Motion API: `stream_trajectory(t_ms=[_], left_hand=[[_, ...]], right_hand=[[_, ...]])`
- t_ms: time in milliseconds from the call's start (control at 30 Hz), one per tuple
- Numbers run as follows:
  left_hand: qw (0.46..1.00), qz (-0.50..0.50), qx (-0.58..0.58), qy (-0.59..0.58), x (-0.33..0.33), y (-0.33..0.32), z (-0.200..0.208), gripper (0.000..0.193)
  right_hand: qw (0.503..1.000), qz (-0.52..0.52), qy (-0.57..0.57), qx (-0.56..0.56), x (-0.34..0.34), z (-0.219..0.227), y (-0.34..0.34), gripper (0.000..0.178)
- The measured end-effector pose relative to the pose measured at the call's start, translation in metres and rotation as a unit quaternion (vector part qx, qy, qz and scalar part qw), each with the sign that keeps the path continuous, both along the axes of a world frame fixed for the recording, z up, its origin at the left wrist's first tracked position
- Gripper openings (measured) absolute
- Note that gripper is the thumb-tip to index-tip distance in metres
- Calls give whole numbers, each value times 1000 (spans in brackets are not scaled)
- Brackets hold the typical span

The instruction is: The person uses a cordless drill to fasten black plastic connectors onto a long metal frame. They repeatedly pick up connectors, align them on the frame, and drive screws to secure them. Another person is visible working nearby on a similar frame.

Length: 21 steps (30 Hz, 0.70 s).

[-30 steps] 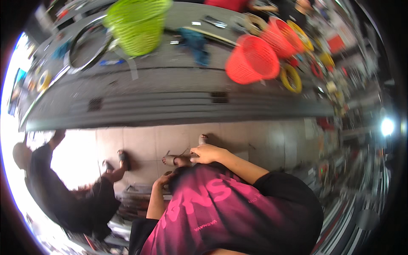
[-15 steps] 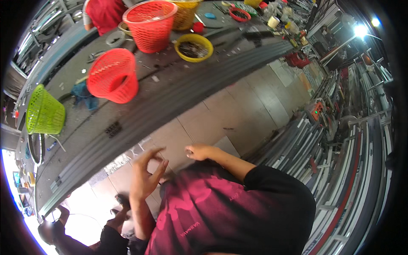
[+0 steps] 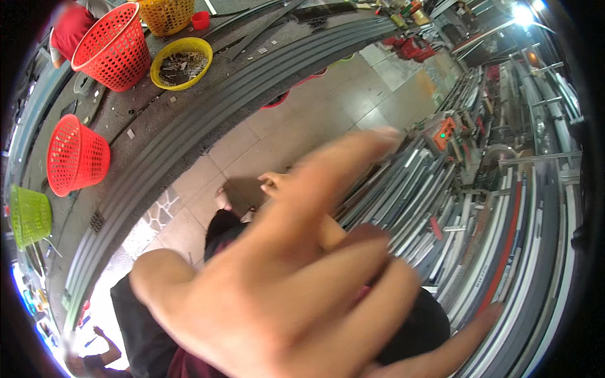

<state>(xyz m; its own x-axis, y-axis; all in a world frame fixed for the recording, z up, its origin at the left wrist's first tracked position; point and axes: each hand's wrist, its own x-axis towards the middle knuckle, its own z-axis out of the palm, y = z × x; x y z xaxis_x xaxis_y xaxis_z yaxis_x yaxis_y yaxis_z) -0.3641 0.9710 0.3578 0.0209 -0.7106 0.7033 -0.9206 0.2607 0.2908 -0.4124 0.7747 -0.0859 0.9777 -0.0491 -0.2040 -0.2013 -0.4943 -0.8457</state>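
Observation:
My left hand [image 3: 271, 277] is lifted very close to the view, large and blurred, its fingers spread apart and nothing seen in them. It covers much of my dark top and the lower middle of the view. Beyond it, over the tiled floor, shows part of my right hand [image 3: 272, 183], its fingers loosely bent and a little apart, with nothing visible between them. The left hand hides the rest of that hand and most of its forearm. Neither hand touches the bench [image 3: 142, 120], whose grey ribbed edge strips [image 3: 183, 132] run along the near side.
The bench bears red baskets [image 3: 79, 157], a green basket [image 3: 30, 217], a yellow basket [image 3: 165, 16] and a yellow bowl [image 3: 183, 44] of small metal parts. Long metal profiles [image 3: 498, 252] lie stacked at right, near an orange box [image 3: 444, 133]. Another person [image 3: 94, 362] is at lower left.
The view has swung, so the bench and baskets sit farther left. My left hand has come up close before the view. My right hand still hangs over the floor, now partly hidden.

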Motion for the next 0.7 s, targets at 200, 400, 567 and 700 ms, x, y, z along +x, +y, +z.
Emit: stream_trajectory(t_ms=[200,400,567,700], left_hand=[[987,-132,11,92,81,-84,-67,55],[912,15,158,378,195,-108,-196,54],[824,156,204,505,246,-109,-254,41],[857,181,185,446,287,-153,-243,38]], right_hand=[[996,-47,72,8,18,-7,-60,37],[984,-173,14,34,98,52,-163,32],[968,-207,-127,-64,205,117,-284,21],[953,-182,-197,-141,278,148,-356,17]])
